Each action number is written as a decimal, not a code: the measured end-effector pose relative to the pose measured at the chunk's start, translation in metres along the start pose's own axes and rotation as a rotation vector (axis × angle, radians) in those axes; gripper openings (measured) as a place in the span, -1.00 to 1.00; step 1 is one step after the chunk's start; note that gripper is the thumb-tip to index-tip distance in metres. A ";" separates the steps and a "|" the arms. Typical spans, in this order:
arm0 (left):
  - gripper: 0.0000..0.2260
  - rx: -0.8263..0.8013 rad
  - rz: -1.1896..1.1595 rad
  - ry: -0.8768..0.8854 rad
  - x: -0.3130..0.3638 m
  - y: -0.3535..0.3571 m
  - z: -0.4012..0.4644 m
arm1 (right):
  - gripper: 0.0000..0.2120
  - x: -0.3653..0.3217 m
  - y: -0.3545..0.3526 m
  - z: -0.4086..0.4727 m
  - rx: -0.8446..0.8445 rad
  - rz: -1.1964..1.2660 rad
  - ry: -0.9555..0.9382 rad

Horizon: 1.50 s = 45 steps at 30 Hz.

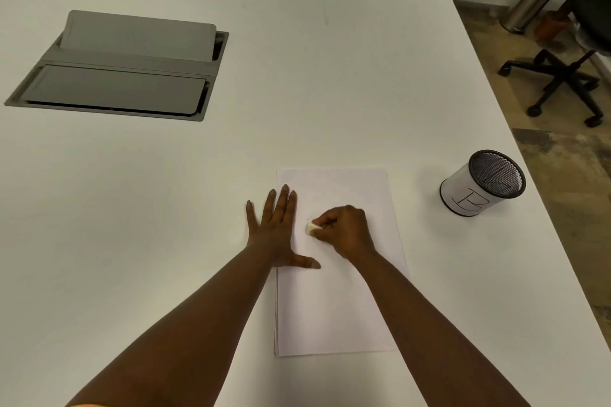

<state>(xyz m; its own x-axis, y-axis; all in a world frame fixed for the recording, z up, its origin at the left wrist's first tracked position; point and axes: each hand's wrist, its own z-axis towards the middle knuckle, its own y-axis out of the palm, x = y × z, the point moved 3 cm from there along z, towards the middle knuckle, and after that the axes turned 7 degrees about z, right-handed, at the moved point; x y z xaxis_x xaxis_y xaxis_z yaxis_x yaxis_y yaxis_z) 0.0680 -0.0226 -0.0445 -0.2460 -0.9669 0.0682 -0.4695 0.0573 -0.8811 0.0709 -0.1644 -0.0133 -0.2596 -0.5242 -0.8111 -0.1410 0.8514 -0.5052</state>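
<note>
A thin stack of white paper (337, 301) lies on the white table (297, 76) in front of me. My left hand (276, 231) lies flat with straight fingers, pressing on the paper's left edge, its thumb stretched across the sheet. My right hand (345, 230) pinches a small white eraser (310, 228) between thumb and fingers and holds it against the paper just right of my left hand. A few tiny dark specks show on the sheet beside the eraser.
A black mesh pen cup (481, 183) wrapped in paper marked "B" stands to the right near the table's edge. A grey cable hatch (122, 71) is set into the table at the far left. An office chair base (562, 76) and metal bins (529, 2) stand on the floor beyond.
</note>
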 end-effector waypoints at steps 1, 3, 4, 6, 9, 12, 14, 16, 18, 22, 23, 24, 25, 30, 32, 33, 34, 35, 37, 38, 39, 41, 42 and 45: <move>0.24 -0.003 0.002 0.001 0.000 0.000 0.000 | -0.79 -0.002 -0.002 0.006 0.030 0.002 0.000; 0.24 -0.008 0.006 -0.001 0.000 0.000 0.000 | -0.80 -0.007 -0.005 0.017 0.097 0.010 0.008; 0.24 -0.007 0.008 -0.002 0.000 0.001 0.000 | -0.80 -0.008 -0.006 0.021 0.120 0.015 0.013; 0.24 -0.006 0.015 -0.004 0.000 0.000 0.000 | -0.80 -0.010 -0.006 0.025 0.130 0.018 0.021; 0.24 -0.010 0.022 -0.008 0.000 0.000 0.000 | -0.80 -0.008 -0.003 0.018 0.097 0.008 0.022; 0.24 -0.015 0.032 -0.015 0.000 0.000 0.000 | -0.79 0.000 0.002 0.002 0.012 0.004 0.022; 0.23 -0.014 0.040 -0.019 0.000 0.000 0.001 | -0.78 0.005 0.004 -0.009 -0.022 0.011 0.028; 0.23 -0.017 0.041 -0.020 0.000 0.000 0.001 | -0.77 0.007 0.004 -0.013 -0.028 0.021 0.024; 0.24 -0.020 0.036 -0.018 0.000 0.000 0.001 | -0.78 0.005 0.002 -0.009 -0.017 0.019 0.019; 0.24 -0.015 0.024 -0.013 0.001 -0.002 0.000 | -0.80 -0.003 -0.003 0.004 0.084 0.033 0.011; 0.24 -0.013 0.017 -0.012 0.001 -0.002 0.000 | -0.80 -0.004 -0.003 0.007 0.120 0.026 0.006; 0.24 -0.010 0.013 -0.014 0.001 -0.002 -0.001 | -0.81 -0.004 -0.003 0.008 0.154 0.027 0.008; 0.24 -0.008 0.010 -0.015 0.001 -0.002 -0.001 | -0.81 -0.002 -0.004 0.009 0.180 0.048 0.024; 0.24 0.009 0.012 -0.006 -0.001 -0.002 0.000 | -0.77 0.021 -0.011 -0.002 0.244 0.357 0.210; 0.28 0.024 0.031 0.012 -0.002 -0.001 0.002 | -0.76 0.028 -0.014 -0.006 0.233 0.480 0.248; 0.30 0.044 0.035 0.033 -0.002 0.000 0.001 | -0.76 0.029 -0.015 -0.007 0.218 0.517 0.253; 0.31 0.075 0.034 0.064 -0.001 0.001 -0.001 | -0.75 0.029 -0.016 -0.007 0.203 0.544 0.254; 0.29 0.132 0.027 0.101 0.002 0.003 -0.004 | -0.75 0.029 -0.016 -0.008 0.190 0.574 0.252; 0.18 0.319 0.011 0.164 0.009 0.004 -0.013 | -0.76 0.028 -0.020 -0.011 0.165 0.678 0.260; 0.05 0.431 -0.017 0.171 0.014 0.004 -0.018 | -0.77 0.028 -0.021 -0.012 0.148 0.745 0.267; -0.10 0.541 -0.060 0.166 0.019 0.003 -0.021 | -0.79 0.028 -0.023 -0.013 0.132 0.810 0.273; -0.38 0.760 -0.192 0.108 0.027 0.000 -0.025 | -0.80 0.027 -0.027 -0.016 0.118 0.873 0.285; -0.50 0.818 -0.295 0.053 0.032 -0.005 -0.027 | -0.79 0.028 -0.028 -0.018 0.130 0.869 0.291; -0.77 0.674 -0.665 -0.139 0.048 -0.023 -0.031 | -0.73 0.030 -0.028 -0.022 0.202 0.843 0.336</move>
<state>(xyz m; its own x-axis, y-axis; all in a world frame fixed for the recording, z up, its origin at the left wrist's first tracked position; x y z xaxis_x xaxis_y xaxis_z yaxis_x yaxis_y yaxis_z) 0.0405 -0.0624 -0.0060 0.0184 -0.7734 0.6336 0.1204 -0.6274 -0.7693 0.0459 -0.2040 -0.0173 -0.4684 0.3258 -0.8213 0.3808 0.9132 0.1450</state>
